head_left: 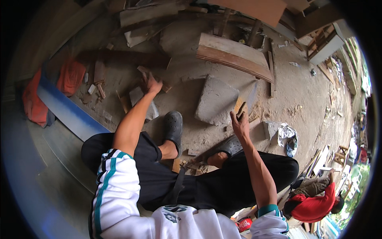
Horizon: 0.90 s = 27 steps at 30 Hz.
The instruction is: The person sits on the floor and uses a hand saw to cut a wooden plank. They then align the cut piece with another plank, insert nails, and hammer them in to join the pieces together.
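Note:
My right hand (241, 124) is closed around the wooden handle of a handsaw (251, 95), whose pale blade points away over the ground, blurred. Right beside the saw lies a grey concrete slab (215, 100). Over to the left, my left hand (151, 84) reaches down with its fingers bent over a short piece of wood (167, 87); the hand covers part of it. Close to that wrist stand grey broken blocks (151, 111). A long dark board (123, 58) lies just beyond the left hand.
Stacked planks (234, 57) lie beyond the slab. At the left are a blue-white panel (71, 107) and red cloth bundles (71, 77). Crumpled foil-like wrapping (287, 137) sits right of my dark clogs (173, 129). A person in red (318, 205) is at the lower right.

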Tool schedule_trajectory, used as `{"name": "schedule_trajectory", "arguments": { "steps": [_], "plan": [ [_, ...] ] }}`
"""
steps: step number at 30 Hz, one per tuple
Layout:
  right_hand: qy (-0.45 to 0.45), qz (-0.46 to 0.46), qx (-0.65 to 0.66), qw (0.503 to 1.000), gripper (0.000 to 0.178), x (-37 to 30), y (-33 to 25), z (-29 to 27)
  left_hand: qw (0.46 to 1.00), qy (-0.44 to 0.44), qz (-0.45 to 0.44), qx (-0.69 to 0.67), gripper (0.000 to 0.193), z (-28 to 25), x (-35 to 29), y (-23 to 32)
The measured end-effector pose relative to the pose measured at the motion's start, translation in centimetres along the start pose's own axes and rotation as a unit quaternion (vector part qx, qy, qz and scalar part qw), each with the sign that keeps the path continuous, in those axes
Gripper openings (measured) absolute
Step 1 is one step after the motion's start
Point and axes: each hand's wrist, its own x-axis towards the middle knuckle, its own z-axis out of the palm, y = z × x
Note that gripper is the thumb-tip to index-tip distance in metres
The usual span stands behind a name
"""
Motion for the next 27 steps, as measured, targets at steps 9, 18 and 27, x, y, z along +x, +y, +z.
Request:
{"name": "schedule_trajectory", "arguments": {
  "steps": [9, 18, 27],
  "plan": [
    [-0.082, 0.058, -0.004, 0.995, 0.070, 6.1, -2.0, -8.6, 0.901, -0.145, 0.010, -0.409, 0.085, -6.9, 5.6, 16.1],
    [-0.067, 0.081, -0.042, 0.994, 0.092, 7.9, 1.8, 1.3, 0.919, -0.089, 0.339, -0.181, 0.078, -7.9, 5.9, 27.2],
    [0.024, 0.142, -0.112, 0.983, 0.097, 9.9, -2.2, 10.0, 0.942, -0.199, 0.202, -0.178, 0.102, -0.6, 14.5, 35.2]
  ]
}}
